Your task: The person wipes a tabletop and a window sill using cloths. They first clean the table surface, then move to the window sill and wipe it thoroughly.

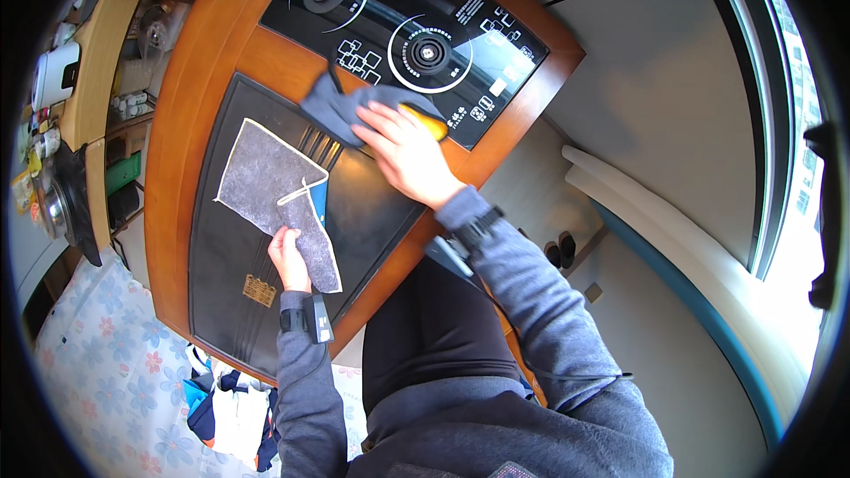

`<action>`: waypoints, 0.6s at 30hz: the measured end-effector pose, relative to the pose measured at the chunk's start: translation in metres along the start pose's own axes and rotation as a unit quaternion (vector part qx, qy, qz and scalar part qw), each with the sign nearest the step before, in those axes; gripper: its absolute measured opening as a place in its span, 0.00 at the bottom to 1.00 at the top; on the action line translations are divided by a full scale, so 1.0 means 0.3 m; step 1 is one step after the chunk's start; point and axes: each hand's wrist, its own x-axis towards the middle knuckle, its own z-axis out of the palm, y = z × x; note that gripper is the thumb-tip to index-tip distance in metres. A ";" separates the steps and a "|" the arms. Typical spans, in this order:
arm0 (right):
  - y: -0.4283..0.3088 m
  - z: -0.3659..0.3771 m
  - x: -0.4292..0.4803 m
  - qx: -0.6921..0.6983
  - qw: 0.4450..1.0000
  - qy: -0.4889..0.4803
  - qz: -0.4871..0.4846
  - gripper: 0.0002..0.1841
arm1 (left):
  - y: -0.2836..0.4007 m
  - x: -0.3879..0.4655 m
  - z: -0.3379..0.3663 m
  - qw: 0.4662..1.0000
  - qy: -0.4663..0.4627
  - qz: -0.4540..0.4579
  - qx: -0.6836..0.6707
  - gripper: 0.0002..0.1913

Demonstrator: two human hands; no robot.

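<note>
My left hand (290,259) pinches the lower edge of a grey cloth (265,166) with pale stitched edging. One corner of this cloth is folded over, and a small blue surface (319,199) shows beside the fold. The cloth is spread above the black table mat (372,212). My right hand (405,153) lies over a crumpled slate-blue cloth item (339,106) with a yellow part (425,122) at its right end. Its fingers are bent onto the fabric; the thumb is hidden. This item sits on the wooden tabletop between the mat and the glass cooktop.
A black glass cooktop (392,13) with ring markings is set into the wooden table (179,146). Cluttered shelves (119,60) stand on the left. Clothes (232,411) lie on a floral sheet (119,372) at lower left. Dark shoes (561,249) are on the floor to the right.
</note>
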 end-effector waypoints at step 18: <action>-0.082 -0.272 -0.203 0.217 0.876 -0.143 0.407 0.29 | 0.267 -0.059 0.291 0.949 -0.100 0.233 0.187 0.20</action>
